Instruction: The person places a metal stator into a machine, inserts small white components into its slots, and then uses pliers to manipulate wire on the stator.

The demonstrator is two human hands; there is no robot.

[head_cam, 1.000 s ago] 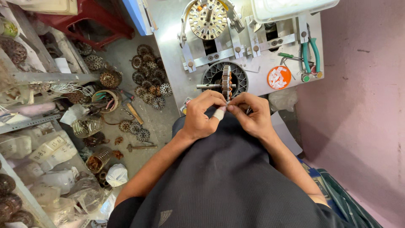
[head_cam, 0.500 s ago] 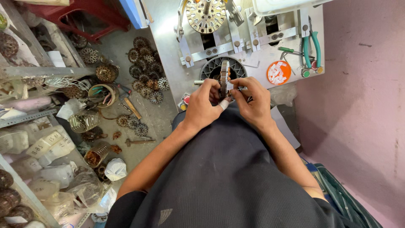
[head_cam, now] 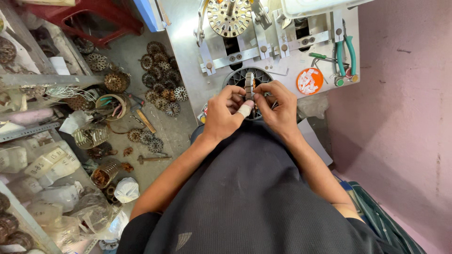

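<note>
Right, the grey metal work table point(head_cam: 188, 56) fills the top of the view, carrying a winding fixture with a slotted round disc point(head_cam: 229, 15) up at its far edge. To the left, the concrete floor point(head_cam: 174, 136) is scattered with a cluster of round stator cores point(head_cam: 160, 70), and further left a metal shelf rack point(head_cam: 28, 131) holds plastic bags and more wound parts. A red stool point(head_cam: 89, 16) stands at the top left.

On the table's right side lie green-handled pliers point(head_cam: 346, 54) and, just beside them, an orange round lid point(head_cam: 309, 81) filled with small white pieces.

Down to the middle now: both hands meet over the table's near edge, right in front of the dark shirt. The left hand point(head_cam: 221, 115) has a white bandage on one fingertip and pinches the near side of a stator core point(head_cam: 249, 84), held on edge so its stacked rim faces up. The right hand point(head_cam: 278, 110) is curled against the other side, fingertips pressing on that same core. So it sits upright between the two hands, just above the round opening in the table.
</note>
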